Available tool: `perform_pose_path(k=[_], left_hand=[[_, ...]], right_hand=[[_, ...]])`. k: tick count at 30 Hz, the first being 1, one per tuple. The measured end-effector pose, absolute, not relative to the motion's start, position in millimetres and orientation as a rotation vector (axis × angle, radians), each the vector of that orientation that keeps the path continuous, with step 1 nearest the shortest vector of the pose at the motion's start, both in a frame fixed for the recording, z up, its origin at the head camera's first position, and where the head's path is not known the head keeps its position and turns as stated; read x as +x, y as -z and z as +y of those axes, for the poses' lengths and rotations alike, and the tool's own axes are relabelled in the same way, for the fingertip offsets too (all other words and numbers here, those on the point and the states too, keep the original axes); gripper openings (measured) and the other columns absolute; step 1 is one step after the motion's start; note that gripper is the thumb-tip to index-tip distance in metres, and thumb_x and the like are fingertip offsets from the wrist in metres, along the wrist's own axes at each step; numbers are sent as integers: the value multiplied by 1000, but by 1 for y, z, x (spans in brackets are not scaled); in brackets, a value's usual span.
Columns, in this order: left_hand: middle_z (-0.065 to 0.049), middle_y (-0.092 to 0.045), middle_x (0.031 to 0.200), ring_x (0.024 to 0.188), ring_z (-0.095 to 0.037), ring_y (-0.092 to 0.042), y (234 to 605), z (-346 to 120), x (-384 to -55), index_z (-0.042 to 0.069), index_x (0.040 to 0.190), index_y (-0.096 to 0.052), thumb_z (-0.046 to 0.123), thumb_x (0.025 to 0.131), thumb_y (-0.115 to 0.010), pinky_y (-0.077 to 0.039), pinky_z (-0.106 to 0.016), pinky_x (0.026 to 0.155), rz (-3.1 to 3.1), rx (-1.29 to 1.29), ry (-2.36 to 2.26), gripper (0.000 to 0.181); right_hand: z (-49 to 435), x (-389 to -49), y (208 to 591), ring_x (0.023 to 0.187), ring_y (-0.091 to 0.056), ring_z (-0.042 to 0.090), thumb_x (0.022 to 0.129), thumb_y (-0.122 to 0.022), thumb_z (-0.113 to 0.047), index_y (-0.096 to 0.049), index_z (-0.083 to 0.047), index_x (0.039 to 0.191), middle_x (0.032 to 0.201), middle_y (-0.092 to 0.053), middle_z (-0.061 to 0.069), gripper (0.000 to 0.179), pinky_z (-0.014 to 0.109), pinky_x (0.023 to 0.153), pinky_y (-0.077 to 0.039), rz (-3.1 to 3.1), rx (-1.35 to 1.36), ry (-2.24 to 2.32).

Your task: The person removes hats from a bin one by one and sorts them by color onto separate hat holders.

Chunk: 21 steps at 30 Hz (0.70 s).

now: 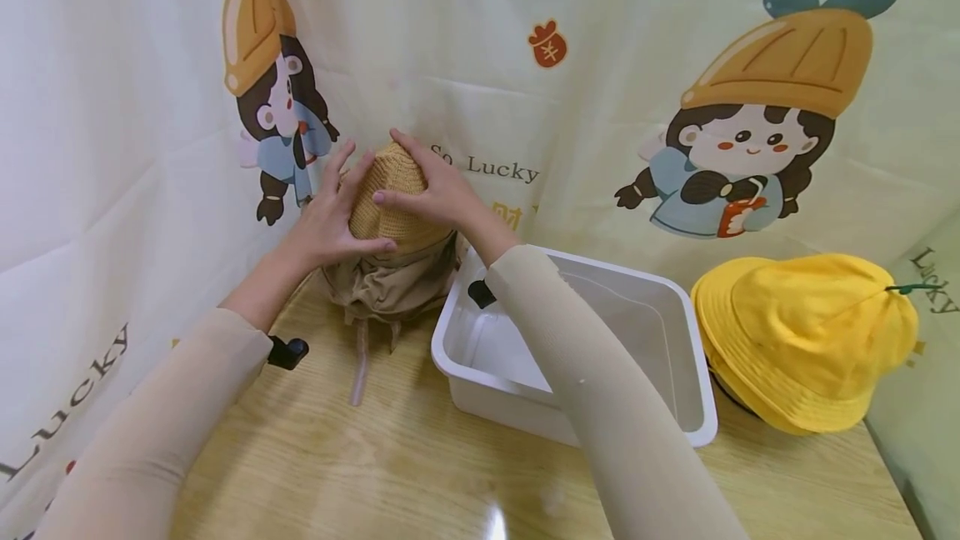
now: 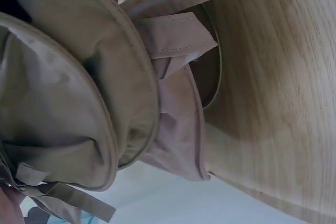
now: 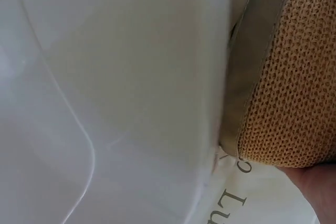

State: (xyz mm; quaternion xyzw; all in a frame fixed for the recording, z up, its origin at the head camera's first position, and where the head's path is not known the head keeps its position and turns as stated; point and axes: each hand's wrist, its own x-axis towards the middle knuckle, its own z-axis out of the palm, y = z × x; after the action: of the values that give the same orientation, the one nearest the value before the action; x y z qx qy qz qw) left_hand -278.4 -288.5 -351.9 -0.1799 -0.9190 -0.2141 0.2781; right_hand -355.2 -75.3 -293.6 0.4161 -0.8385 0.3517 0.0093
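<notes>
A hat with a tan woven crown (image 1: 390, 222) and khaki cloth folds (image 1: 390, 282) around its lower part stands at the left back of the table. My left hand (image 1: 318, 227) holds the crown from the left, thumb across its front. From the right, my right hand (image 1: 446, 194) grips the top and front of it. The left wrist view shows layered cloth (image 2: 113, 72) with a tied strip and a pale strap. In the right wrist view the woven side (image 3: 294, 87) meets a khaki band, with part of the right hand (image 3: 317, 187) against it.
A white plastic bin (image 1: 498, 407) stands right of the woven hat, under my right forearm. Beyond it sits a yellow bucket hat (image 1: 817, 340) at the right. A printed curtain (image 1: 600, 123) hangs behind the wooden table (image 1: 337, 465).
</notes>
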Motion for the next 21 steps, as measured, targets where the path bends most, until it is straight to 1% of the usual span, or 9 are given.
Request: perform_pose_path(k=[2, 3, 6, 8, 11, 15, 19, 21], left_hand=[[-3, 6, 167, 141, -48, -33, 355, -289, -279, 40, 159, -5, 54, 63, -88, -45, -72, 91, -2480, -459, 600, 128], [-3, 6, 167, 139, -48, -36, 356, -289, -280, 41, 159, -4, 54, 62, -89, -45, -73, 90, -2485, -448, 611, 129], [-3, 5, 167, 138, -49, -36, 361, -290, -282, 43, 159, -5, 55, 61, -89, -43, -73, 92, -2483, -423, 630, 129], [-5, 3, 167, 138, -49, -36, 363, -290, -282, 43, 159, -6, 56, 60, -89, -43, -73, 93, -2475, -417, 634, 129], [-10, -2, 166, 140, -49, -33, 370, -290, -281, 43, 158, -7, 57, 59, -90, -40, -74, 96, -2471, -403, 642, 130], [-17, -7, 164, 140, -49, -32, 378, -292, -282, 42, 159, -7, 58, 57, -91, -36, -75, 98, -2480, -387, 659, 133], [-18, -12, 163, 140, -47, -33, 377, -296, -281, 38, 159, -8, 55, 56, -93, -36, -72, 102, -2476, -433, 678, 135], [-17, -11, 163, 141, -47, -32, 374, -299, -279, 38, 159, -8, 60, 57, -91, -36, -71, 103, -2471, -474, 658, 134]], right_hand=[[-76, -357, 296, 137, -41, 12, 83, -70, -63, -15, -48, 157, 160, -30, -14, 94, 38, 110, -39, -2636, 1290, -1108], [-76, -358, 298, 137, -41, 13, 83, -70, -63, -14, -49, 157, 160, -30, -14, 94, 38, 110, -39, -2638, 1291, -1115], [-78, -362, 302, 136, -42, 13, 83, -70, -62, -14, -48, 157, 160, -31, -12, 94, 38, 109, -40, -2624, 1306, -1139], [-78, -363, 305, 134, -44, 14, 83, -71, -61, -15, -47, 157, 158, -35, -8, 94, 37, 108, -41, -2604, 1320, -1153], [-76, -365, 312, 133, -44, 13, 84, -71, -58, -16, -46, 157, 156, -37, -7, 92, 37, 107, -41, -2606, 1323, -1203], [-74, -366, 321, 137, -39, 14, 86, -70, -56, -13, -48, 156, 160, -28, -10, 91, 38, 110, -39, -2636, 1327, -1282], [-72, -361, 321, 141, -34, 13, 85, -71, -58, -10, -50, 156, 162, -25, -11, 94, 39, 113, -36, -2625, 1318, -1272], [-70, -355, 320, 143, -32, 13, 83, -72, -59, -8, -50, 157, 162, -24, -9, 98, 40, 113, -36, -2614, 1293, -1200]])
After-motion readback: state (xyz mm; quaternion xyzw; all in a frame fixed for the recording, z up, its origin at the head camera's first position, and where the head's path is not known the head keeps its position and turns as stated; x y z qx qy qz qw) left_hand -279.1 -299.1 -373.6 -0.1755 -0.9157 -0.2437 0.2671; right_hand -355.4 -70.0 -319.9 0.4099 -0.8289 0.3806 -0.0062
